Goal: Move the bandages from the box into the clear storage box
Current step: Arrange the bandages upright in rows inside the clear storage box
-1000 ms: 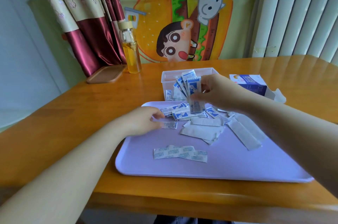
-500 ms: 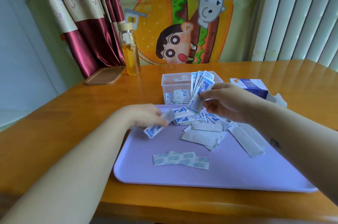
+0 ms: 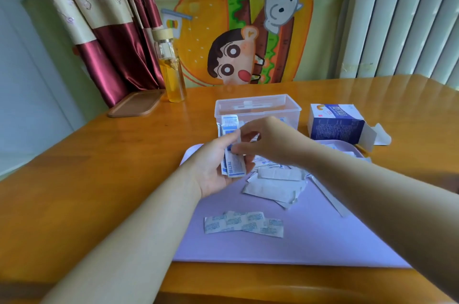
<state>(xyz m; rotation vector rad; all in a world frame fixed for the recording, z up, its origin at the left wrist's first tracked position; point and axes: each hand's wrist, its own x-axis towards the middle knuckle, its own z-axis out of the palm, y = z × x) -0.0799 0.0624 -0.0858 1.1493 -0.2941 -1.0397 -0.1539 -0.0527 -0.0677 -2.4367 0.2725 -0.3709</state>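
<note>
My left hand (image 3: 211, 167) lies palm up over the lilac tray (image 3: 310, 241) and holds a stack of blue and white bandages (image 3: 233, 164). My right hand (image 3: 270, 142) meets it from the right and pinches the top of the same stack. Behind both hands stands the clear storage box (image 3: 258, 106), open, with a few bandages inside at its left. The blue and white bandage box (image 3: 337, 122) lies open on its side to the right. Loose white bandages (image 3: 275, 187) and a strip of small ones (image 3: 243, 224) lie on the tray.
A glass bottle of yellow liquid (image 3: 171, 68) and a brown wooden lid (image 3: 136, 104) stand at the back left of the wooden table (image 3: 99, 167). A cartoon cushion (image 3: 238, 35) leans behind the table, with a curtain at the left.
My left hand has lifted from the tray and turned palm up. My right hand has brought its fan of bandages down and left, and both hands now hold one stack.
</note>
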